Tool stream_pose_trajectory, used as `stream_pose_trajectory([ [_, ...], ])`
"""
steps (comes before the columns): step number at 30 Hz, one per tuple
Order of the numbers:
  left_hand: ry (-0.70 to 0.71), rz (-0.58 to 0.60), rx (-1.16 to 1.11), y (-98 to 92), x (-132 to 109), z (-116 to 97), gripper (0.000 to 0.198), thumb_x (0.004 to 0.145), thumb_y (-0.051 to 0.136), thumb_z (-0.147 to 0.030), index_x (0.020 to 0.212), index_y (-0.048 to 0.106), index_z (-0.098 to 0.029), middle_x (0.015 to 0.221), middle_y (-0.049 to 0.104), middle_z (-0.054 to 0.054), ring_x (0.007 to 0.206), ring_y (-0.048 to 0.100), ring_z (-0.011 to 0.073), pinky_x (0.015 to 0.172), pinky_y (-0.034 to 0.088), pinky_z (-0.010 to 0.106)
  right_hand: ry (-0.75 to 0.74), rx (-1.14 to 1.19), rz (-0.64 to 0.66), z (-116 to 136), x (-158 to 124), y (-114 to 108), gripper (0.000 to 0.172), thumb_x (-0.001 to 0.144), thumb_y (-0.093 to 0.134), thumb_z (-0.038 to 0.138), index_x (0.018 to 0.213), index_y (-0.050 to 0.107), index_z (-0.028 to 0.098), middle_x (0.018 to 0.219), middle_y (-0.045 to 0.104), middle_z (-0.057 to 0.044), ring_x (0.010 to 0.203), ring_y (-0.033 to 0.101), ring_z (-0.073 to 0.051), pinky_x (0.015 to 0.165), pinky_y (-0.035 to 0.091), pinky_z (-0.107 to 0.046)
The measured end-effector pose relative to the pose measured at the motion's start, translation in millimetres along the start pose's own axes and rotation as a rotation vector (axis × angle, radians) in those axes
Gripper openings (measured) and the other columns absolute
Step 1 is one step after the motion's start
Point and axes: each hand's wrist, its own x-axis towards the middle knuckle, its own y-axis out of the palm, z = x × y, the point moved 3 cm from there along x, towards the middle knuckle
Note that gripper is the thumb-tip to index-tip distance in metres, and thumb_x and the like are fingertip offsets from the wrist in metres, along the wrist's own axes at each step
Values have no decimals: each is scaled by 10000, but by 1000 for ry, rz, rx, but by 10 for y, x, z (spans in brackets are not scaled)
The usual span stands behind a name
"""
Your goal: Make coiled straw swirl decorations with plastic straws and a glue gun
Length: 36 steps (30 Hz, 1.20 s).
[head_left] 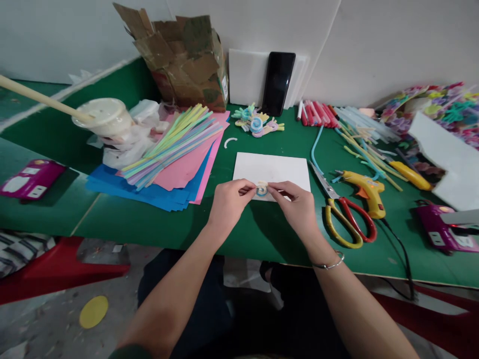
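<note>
Between the fingertips of both hands is a small pipe-cleaner coil (261, 189), cream and pale blue. My left hand (234, 199) pinches its left side, and my right hand (296, 205) pinches its right side. The coil is over the near part of a white board (272, 165) lying on the green table. A short white curved piece (230, 142) rests left of the board. Behind it sits a cluster of finished pipe-cleaner shapes (256, 123), one with a blue spiral. Scissors (337, 207) with one yellow and one red handle lie right of my right hand.
A yellow glue gun (364, 189) with a black cord lies beyond the scissors. Pastel pipe cleaners (175, 144) cover pink and blue sheets (149, 189) at left. A phone (279, 82) leans at the back beside a cardboard box (187, 65). Red markers (317, 114) lie back right.
</note>
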Motion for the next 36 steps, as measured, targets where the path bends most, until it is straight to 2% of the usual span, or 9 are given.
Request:
stream_pose_trajectory([
  [4, 16, -11, 5, -3, -1, 9, 99, 678, 645, -161, 654, 699, -240, 660, 700, 6, 616, 647, 174, 630, 520, 278, -49, -43, -18, 0, -19, 20, 186, 801, 590, 258, 939, 714, 250, 851, 714, -27, 782, 643, -168, 702, 515, -303],
  [10, 36, -18, 44, -6, -2, 9, 98, 693, 636, -164, 655, 695, -232, 661, 701, 8, 620, 651, 173, 626, 515, 272, -154, -112, 11, 58, -24, 36, 209, 817, 562, 186, 944, 716, 246, 815, 691, -30, 743, 631, -155, 667, 500, -286],
  [21, 30, -4, 129, -18, 4, 24, 83, 704, 643, -161, 666, 692, -216, 678, 711, 18, 634, 664, 178, 625, 516, 270, -163, -137, 52, 75, -37, 66, 220, 806, 581, 200, 989, 704, 198, 843, 677, -55, 752, 637, -156, 681, 516, -294],
  [26, 35, 22, 175, -17, 5, 13, 85, 715, 632, -136, 693, 686, -198, 708, 720, 11, 653, 669, 161, 644, 531, 255, -187, -138, 31, 53, -38, 68, 203, 781, 630, 204, 967, 712, 207, 822, 685, -46, 735, 638, -153, 673, 523, -284],
  [32, -56, 32, 98, -8, 15, 36, 64, 710, 646, -142, 686, 672, -195, 686, 712, 2, 658, 675, 152, 628, 546, 236, -175, -140, 21, 37, -25, 59, 186, 791, 615, 186, 939, 717, 233, 828, 693, -35, 754, 646, -155, 672, 524, -278],
  [36, -79, 14, 15, -10, 8, 52, 121, 704, 653, -144, 810, 673, -198, 669, 700, -2, 656, 679, 155, 637, 553, 244, -147, -122, 5, 28, -20, 55, 176, 782, 625, 181, 928, 719, 206, 837, 696, -44, 757, 651, -153, 681, 525, -270],
])
